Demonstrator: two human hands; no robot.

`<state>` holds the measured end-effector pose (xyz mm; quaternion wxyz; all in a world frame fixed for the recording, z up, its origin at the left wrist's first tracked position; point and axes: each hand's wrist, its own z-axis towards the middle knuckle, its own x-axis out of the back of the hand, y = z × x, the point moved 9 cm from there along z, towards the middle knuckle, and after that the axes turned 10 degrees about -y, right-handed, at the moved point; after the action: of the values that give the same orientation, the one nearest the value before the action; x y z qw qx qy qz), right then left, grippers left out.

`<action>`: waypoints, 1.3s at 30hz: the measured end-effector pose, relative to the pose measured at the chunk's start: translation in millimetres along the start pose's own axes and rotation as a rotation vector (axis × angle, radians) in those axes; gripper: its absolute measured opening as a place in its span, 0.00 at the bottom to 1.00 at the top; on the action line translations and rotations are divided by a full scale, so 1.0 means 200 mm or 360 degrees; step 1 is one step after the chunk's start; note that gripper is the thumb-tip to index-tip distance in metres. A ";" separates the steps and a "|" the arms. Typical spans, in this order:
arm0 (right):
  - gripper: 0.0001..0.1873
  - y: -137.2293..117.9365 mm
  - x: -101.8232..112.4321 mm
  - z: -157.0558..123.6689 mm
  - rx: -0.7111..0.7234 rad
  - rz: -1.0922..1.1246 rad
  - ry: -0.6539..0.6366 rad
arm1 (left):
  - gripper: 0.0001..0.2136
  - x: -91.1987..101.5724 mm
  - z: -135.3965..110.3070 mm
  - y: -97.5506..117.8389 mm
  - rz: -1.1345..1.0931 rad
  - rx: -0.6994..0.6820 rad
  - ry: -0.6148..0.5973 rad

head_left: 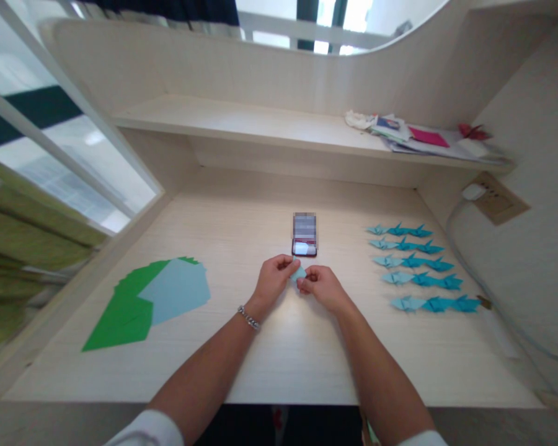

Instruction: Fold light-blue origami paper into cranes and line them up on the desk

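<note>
Both my hands meet over the middle of the pale wooden desk (270,365). Between them is a small folded piece of light blue paper (299,273). My left hand (273,279) pinches its left side with closed fingers; a metal bracelet sits on that wrist. My right hand (323,288) grips the paper's right side, fingers curled. Just beyond my hands a phone (304,235) lies flat on the desk with its screen lit.
A stack of green and light blue paper sheets (153,300) lies at the left. Rows of several folded blue paper cranes (416,266) line the right. The shelf above holds papers (418,137). A wall socket with a plug (490,197) is at the right.
</note>
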<state>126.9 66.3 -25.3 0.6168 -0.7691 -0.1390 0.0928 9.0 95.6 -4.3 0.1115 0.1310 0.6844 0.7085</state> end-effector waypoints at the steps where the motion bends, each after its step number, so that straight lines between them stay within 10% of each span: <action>1: 0.08 0.00 -0.01 0.00 0.0004 0.0013 -0.0020 | 0.12 0.01 0.00 0.00 -0.0010 -0.0010 0.0024; 39: 0.20 -0.11 0.17 -0.05 0.0344 0.0089 0.0571 | 0.18 -0.03 0.00 -0.02 -0.0441 0.0076 0.0019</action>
<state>160.4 72.6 -1.3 0.7078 -0.7063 0.0051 -0.0141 14.3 93.9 -8.5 0.2010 0.0336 0.7133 0.6705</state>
